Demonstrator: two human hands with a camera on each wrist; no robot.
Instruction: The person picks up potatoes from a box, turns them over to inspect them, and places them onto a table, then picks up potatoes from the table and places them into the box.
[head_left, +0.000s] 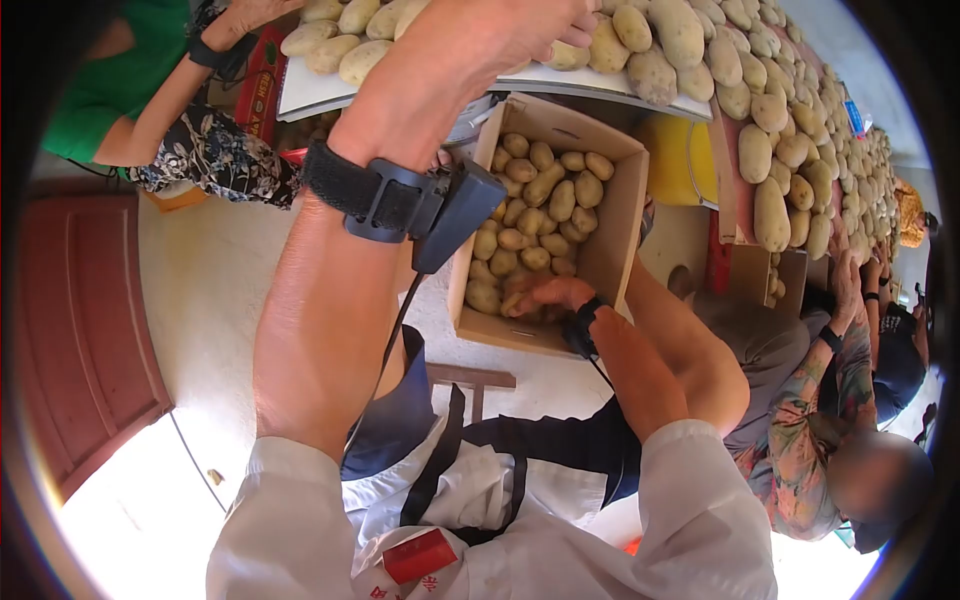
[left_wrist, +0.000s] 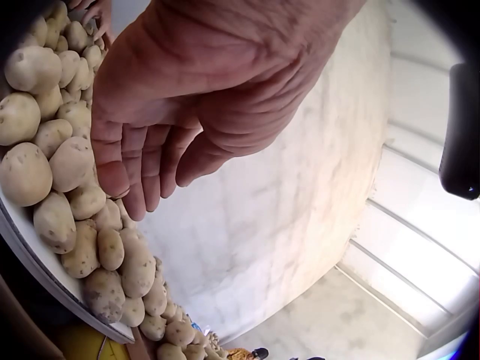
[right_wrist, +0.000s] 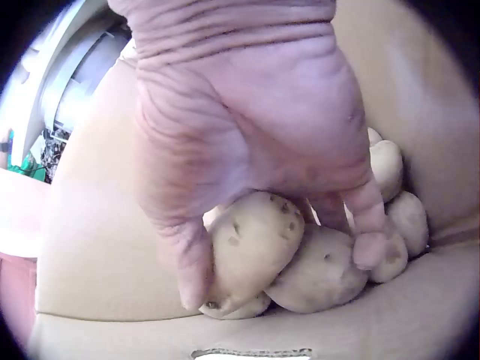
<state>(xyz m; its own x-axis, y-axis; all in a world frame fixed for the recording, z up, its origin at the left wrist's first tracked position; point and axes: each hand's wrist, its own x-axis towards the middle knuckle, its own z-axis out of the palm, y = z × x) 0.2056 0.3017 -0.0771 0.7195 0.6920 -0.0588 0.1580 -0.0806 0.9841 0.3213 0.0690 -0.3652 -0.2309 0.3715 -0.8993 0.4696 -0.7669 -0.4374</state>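
Note:
My left hand (left_wrist: 199,97) is over the potatoes (left_wrist: 71,161) heaped along the table edge, its fingers bent loosely downward. No potato shows in its grasp in the left wrist view. Only part of this hand shows at the top of the head view. Down in the cardboard box (head_left: 625,215), my right hand (head_left: 555,295) reaches among loose potatoes (head_left: 540,185) by the near wall. The right wrist view has its thumb against one side of a pale potato (right_wrist: 255,240), with the fingers curled down on the far side, over a second potato (right_wrist: 322,270).
A long table heaped with potatoes (head_left: 770,150) runs off to the right. Below it stands a yellow bucket (head_left: 675,160). A person in a green top (head_left: 105,95) is at upper left, another in a patterned sleeve (head_left: 800,450) at right. A reddish door (head_left: 85,320) stands left.

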